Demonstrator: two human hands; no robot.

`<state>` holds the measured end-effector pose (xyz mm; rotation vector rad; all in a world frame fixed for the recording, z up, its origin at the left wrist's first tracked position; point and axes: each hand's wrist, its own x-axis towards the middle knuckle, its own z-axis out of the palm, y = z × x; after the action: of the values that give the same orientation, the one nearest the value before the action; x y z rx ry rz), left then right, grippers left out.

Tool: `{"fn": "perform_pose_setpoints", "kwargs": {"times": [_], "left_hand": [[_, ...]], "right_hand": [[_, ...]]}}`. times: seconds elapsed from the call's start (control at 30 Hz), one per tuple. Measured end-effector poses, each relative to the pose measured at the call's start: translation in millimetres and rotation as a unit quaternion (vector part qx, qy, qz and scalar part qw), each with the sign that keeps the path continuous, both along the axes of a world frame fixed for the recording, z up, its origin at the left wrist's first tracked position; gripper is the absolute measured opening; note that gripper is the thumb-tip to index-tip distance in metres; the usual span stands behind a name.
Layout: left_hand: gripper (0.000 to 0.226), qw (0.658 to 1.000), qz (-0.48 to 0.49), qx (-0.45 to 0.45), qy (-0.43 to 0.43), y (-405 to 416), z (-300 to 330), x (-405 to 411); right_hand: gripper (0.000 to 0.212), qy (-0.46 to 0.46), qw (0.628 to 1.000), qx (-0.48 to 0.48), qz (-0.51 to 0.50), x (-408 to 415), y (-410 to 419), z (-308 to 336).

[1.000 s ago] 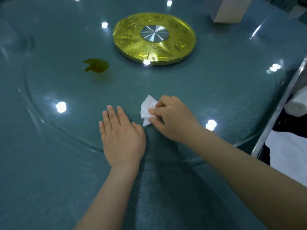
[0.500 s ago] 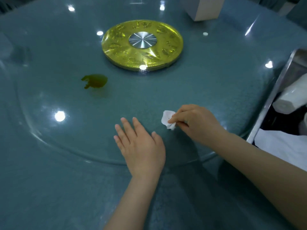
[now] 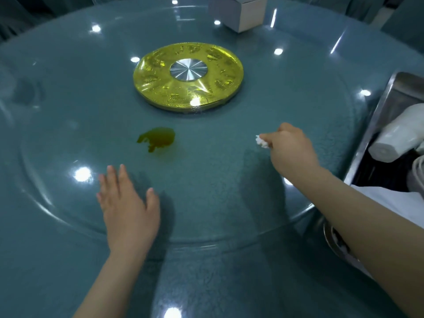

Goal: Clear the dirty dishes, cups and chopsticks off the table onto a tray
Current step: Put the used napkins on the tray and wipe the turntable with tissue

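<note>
Surface (image 3: pixel 57 260): teal, round, with a clear glass turntable (image 3: pixel 229 184) on top, ceiling lights reflected in it.
Left hand (image 3: pixel 128 203): near-left, palm down, fingers spread wide and flat over the glass, holding nothing. Edges blurred, so contact with the glass can't be confirmed.
Green-yellow spill (image 3: pixel 158 138): on the glass just beyond the left hand, nearer than the hub, apart from both hands.
Gold hub disc (image 3: pixel 188 75): centre, silver cap in the middle.
White box (image 3: pixel 241 12): far side, right of centre, partly cut off by the frame.
Right hand (image 3: pixel 291 150): right of the spill, fingers pinched closed on a small crumpled white tissue (image 3: pixel 261 141), which pokes out on its left side. Whether the tissue touches the glass is unclear.
Metal tray (image 3: pixel 390 102): far right edge, beside the surface. White cup (image 3: pixel 397 143) lying on its side in it, other white items next to it partly cut off.
Metal bowl rim (image 3: pixel 332 239): partly hidden under the right forearm.
</note>
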<state>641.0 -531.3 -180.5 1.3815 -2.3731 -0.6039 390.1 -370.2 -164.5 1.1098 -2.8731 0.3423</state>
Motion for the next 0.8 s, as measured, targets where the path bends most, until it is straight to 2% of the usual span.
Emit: {"fn": "perform_pose_setpoints", "kwargs": {"times": [0.13,0.2,0.33,0.4,0.47,0.57,0.67,0.8], "left_hand": [[0.064,1.000,-0.008,-0.022,-0.020,-16.6,0.4,5.5],[0.059,0.998,-0.025,-0.037,-0.041,-27.5,1.5,2.0],[0.055,0.994,-0.031,-0.056,-0.087,-42.9,2.6,-9.7],[0.057,0.992,-0.032,-0.052,-0.113,-41.6,0.0,-15.2],[0.059,0.989,-0.034,-0.049,-0.135,-36.5,-4.8,-18.5],[0.061,0.990,-0.023,-0.045,-0.132,-25.1,-9.2,-23.2],[0.062,0.993,-0.011,-0.041,-0.114,-14.7,-9.1,-28.2],[0.062,0.995,0.002,-0.035,-0.096,1.2,-8.5,-35.6]], "right_hand": [[0.031,-0.004,1.000,-0.015,0.002,15.4,-11.9,2.7],[0.026,-0.028,0.998,-0.030,0.037,42.0,-20.8,0.0],[0.036,-0.026,0.987,-0.045,0.150,95.4,-25.3,-4.2],[0.038,-0.056,0.979,-0.067,0.184,102.5,-15.3,-4.4],[0.040,-0.067,0.975,-0.049,0.204,95.8,-7.3,-6.5],[0.039,-0.072,0.972,-0.072,0.214,79.6,-0.8,-6.4],[0.027,-0.062,0.973,-0.098,0.202,65.8,1.2,-7.8],[0.019,-0.032,0.984,-0.111,0.134,41.4,-15.5,-9.5]]}}
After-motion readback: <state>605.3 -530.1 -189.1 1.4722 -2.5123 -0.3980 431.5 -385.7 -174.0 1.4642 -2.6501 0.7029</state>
